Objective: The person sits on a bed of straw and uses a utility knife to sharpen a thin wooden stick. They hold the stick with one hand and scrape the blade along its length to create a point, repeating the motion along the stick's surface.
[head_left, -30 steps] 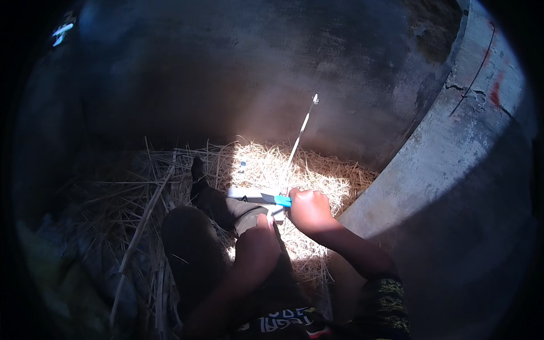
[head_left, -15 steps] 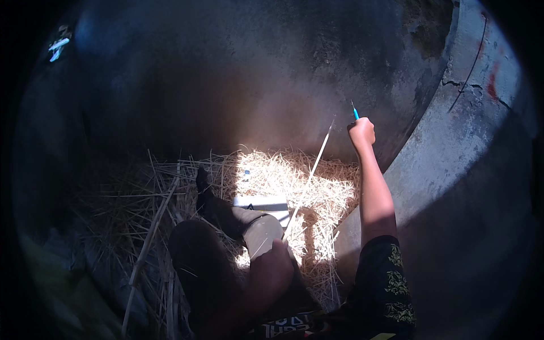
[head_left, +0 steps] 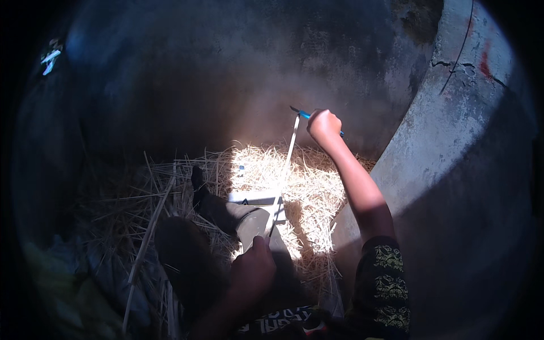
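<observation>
A long, thin, pale stick [head_left: 287, 164] slants up and away from my left hand [head_left: 253, 271], whose fingers are closed round its near end. My right hand [head_left: 324, 126], arm stretched forward, grips a small knife [head_left: 304, 114] by its blue handle. The knife's short dark blade points left, right by the far tip of the stick. Whether blade and stick touch, I cannot tell. Below the stick, my legs [head_left: 252, 224] in dark trousers are bent on the straw.
Loose straw [head_left: 309, 198] covers the ground, partly in bright sun. Beyond my knee lies a white box-like block [head_left: 258, 197], with a small blue thing [head_left: 242, 168] farther off. A dark wall [head_left: 226, 73] rises ahead; a cracked concrete ledge [head_left: 447, 124] curves along the right.
My right hand has swung left with the knife, from apart from the stick to its far tip. The knife now points left instead of upward. My left hand and the stick have shifted slightly left.
</observation>
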### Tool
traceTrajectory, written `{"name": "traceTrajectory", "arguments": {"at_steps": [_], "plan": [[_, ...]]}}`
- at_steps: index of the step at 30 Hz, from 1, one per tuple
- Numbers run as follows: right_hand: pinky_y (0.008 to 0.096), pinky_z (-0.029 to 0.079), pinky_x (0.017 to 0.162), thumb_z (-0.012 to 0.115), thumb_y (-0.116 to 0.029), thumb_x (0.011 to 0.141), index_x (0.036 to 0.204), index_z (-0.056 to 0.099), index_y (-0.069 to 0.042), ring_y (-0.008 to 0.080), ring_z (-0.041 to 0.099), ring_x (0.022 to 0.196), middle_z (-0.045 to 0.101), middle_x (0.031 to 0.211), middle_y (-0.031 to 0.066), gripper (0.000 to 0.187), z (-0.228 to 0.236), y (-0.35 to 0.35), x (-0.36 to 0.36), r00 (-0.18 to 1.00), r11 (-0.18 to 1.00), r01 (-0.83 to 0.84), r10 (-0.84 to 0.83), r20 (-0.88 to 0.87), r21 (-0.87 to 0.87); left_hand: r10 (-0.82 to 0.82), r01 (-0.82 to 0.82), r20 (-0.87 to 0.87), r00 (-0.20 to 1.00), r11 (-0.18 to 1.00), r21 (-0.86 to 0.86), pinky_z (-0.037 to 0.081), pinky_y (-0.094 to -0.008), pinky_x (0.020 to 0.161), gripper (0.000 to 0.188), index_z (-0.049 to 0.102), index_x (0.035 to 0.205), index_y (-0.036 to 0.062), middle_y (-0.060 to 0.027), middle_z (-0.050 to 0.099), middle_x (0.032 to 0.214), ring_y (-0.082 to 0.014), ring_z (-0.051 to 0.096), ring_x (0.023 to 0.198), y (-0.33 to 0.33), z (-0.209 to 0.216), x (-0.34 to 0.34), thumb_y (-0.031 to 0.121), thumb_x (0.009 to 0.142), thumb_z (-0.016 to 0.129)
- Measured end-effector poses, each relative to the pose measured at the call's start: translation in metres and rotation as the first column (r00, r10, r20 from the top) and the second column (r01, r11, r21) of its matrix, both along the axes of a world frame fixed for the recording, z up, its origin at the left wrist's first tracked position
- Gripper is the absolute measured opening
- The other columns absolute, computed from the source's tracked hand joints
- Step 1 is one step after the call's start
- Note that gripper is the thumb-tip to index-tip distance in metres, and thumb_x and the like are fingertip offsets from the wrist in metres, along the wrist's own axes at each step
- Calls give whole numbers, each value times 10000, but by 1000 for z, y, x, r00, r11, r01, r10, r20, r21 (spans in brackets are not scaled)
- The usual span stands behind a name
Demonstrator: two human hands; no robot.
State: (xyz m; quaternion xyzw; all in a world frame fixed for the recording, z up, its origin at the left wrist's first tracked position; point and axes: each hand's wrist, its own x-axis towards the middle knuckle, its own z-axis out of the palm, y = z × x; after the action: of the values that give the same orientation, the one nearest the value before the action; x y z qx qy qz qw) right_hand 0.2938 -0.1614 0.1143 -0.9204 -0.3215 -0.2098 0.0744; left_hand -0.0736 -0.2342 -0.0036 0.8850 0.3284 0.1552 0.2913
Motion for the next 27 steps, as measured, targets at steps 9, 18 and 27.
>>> {"name": "traceTrajectory", "arguments": {"at_steps": [9, 18, 27], "plan": [[470, 553, 753, 650, -228, 816, 804, 723, -54, 385, 696, 765, 693, 759, 209, 190, 15, -35, -46, 955, 868, -165, 260, -145, 469, 180, 375, 564, 806, 583, -721, 324, -205, 483, 333, 514, 900, 97, 34, 430, 623, -47, 394, 531, 35, -28, -20, 372, 1072, 439], [402, 529, 519, 684, -161, 740, 681, 592, -89, 298, 666, 567, 638, 609, 106, 130, -41, -46, -66, 623, 619, -763, 624, 471, 189, 220, 433, 550, 805, 415, -800, 265, -205, 419, 335, 447, 850, 127, 43, 379, 616, -39, 319, 466, 7, -12, -17, 371, 1078, 419], [436, 577, 830, 670, -217, 824, 895, 773, -124, 374, 715, 937, 728, 897, 211, 155, 48, 8, 9, 994, 867, 63, -99, 46, 495, 215, 397, 514, 830, 420, -816, 276, -192, 443, 364, 448, 844, 125, 54, 385, 636, -23, 360, 518, 13, -16, -21, 400, 1078, 402]]}}
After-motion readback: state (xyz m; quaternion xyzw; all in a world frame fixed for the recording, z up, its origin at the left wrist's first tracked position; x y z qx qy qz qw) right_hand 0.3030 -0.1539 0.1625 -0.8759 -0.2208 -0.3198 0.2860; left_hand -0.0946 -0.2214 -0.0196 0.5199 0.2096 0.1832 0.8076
